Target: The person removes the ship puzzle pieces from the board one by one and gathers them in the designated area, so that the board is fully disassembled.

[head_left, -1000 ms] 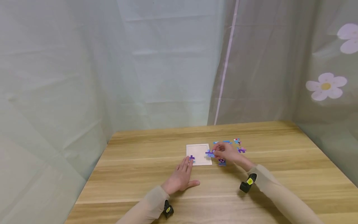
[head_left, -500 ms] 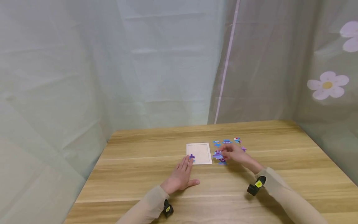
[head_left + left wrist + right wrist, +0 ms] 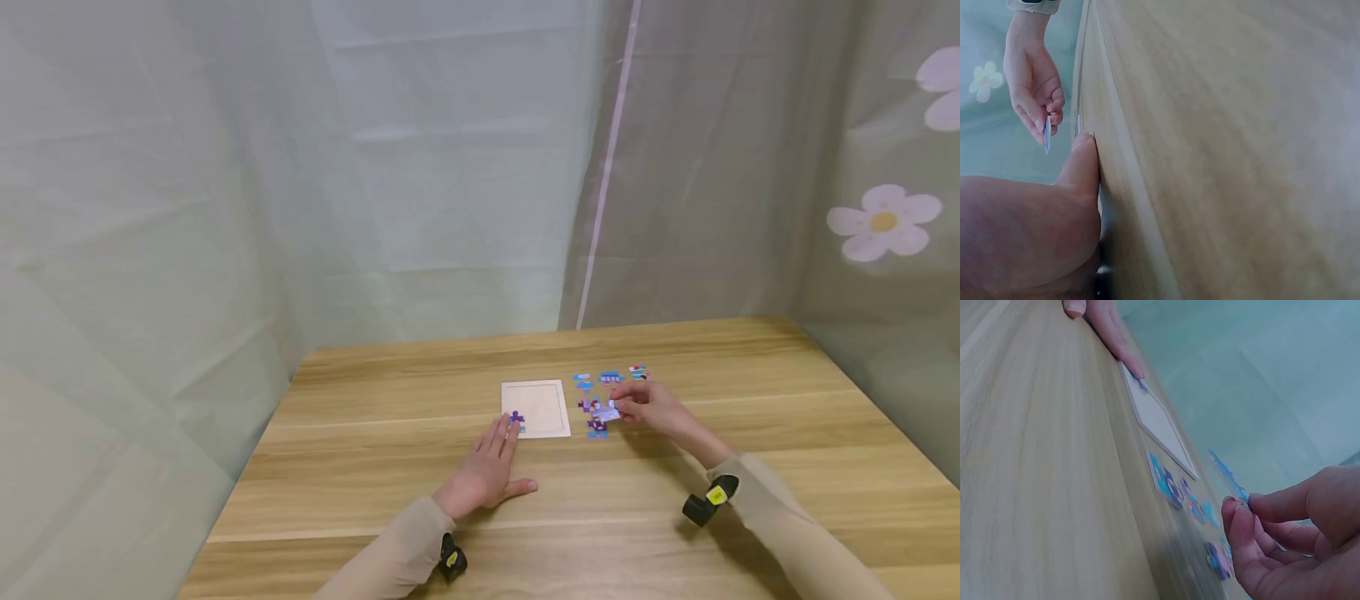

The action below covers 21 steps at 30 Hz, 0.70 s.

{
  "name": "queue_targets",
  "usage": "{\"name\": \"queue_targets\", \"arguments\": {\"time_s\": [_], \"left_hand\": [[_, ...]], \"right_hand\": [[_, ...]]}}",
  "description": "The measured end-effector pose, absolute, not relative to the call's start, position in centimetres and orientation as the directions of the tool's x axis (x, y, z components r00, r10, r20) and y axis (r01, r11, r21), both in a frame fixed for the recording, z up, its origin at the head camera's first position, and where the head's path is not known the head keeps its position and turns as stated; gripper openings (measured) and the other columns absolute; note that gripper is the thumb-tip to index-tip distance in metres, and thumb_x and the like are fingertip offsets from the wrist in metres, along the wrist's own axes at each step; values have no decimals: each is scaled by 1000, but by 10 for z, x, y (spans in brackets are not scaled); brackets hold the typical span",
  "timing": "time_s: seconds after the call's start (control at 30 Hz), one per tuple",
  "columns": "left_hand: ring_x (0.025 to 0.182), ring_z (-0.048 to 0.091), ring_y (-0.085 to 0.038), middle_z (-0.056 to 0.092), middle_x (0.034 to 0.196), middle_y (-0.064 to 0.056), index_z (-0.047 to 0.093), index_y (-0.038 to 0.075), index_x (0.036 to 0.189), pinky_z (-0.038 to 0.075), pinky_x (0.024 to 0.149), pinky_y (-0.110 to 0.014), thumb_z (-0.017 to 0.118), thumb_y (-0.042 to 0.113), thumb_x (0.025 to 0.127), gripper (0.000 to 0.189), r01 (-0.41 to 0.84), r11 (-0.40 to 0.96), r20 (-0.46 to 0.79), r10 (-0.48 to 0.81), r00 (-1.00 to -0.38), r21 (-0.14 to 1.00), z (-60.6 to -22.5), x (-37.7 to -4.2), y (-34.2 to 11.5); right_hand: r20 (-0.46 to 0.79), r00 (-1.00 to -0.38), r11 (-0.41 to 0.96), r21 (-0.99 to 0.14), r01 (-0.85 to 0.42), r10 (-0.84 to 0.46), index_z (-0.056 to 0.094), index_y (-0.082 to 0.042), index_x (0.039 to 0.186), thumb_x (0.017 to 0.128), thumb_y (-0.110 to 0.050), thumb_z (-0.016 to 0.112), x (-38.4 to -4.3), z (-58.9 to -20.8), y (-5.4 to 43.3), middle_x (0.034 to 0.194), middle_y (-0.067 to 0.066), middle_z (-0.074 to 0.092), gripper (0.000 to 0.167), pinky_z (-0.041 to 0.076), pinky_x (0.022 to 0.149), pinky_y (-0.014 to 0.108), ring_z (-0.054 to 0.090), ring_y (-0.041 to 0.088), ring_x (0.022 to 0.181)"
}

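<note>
A square white puzzle tray [image 3: 543,402] lies on the table, with a purple puzzle piece [image 3: 517,417] in its near left corner. My left hand [image 3: 483,475] rests flat, straight fingertips touching that corner and piece, thumb spread to the side. Right of the tray, my right hand [image 3: 660,412] pinches another purple-blue puzzle piece [image 3: 606,414] between thumb and fingers. In the right wrist view this held piece [image 3: 1229,476] is seen nearly edge-on, raised above the table. The left wrist view also shows the held piece [image 3: 1047,136] as a thin sliver.
Several loose puzzle pieces [image 3: 611,377] lie right of the tray, some beneath the right hand. One purple-and-blue piece [image 3: 597,428] is nearest the tray's near right corner. A wooden table [image 3: 420,392] is enclosed by pale curtains [image 3: 450,167] at the back and sides.
My right hand has drawn rightward from the tray's right edge, still pinching the piece, which has turned. Loose pieces it covered now show. The left hand stays put.
</note>
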State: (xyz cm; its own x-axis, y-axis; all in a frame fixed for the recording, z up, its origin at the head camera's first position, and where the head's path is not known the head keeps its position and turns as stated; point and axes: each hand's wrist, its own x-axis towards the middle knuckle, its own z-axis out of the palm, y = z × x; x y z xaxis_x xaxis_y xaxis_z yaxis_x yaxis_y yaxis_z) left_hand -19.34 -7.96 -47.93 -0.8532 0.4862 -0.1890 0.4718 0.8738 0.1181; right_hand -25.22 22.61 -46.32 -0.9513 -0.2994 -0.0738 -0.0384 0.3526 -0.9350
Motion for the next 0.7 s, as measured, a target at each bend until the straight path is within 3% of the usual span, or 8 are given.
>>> {"name": "queue_targets", "arguments": {"time_s": [0.2, 0.7], "left_hand": [[150, 13, -33, 8, 162, -21, 10, 1, 154, 26, 119, -47, 36, 68, 92, 96, 493, 863, -166, 504, -847, 105, -484, -194, -81], [149, 15, -35, 9, 161, -22, 10, 0, 154, 26, 118, -49, 39, 68, 92, 97, 489, 864, -153, 503, -851, 119, -487, -196, -83]], "right_hand": [[-89, -962, 353, -936, -8, -259, 56, 16, 115, 94, 0, 56, -249, -464, 235, 85, 3, 64, 27, 54, 65, 20, 58, 4, 74], [-118, -962, 432, -902, 0, -245, 57, 17, 110, 94, 1, 57, -242, -464, 248, 98, 15, 68, 23, 57, 68, 22, 62, 6, 76]]}}
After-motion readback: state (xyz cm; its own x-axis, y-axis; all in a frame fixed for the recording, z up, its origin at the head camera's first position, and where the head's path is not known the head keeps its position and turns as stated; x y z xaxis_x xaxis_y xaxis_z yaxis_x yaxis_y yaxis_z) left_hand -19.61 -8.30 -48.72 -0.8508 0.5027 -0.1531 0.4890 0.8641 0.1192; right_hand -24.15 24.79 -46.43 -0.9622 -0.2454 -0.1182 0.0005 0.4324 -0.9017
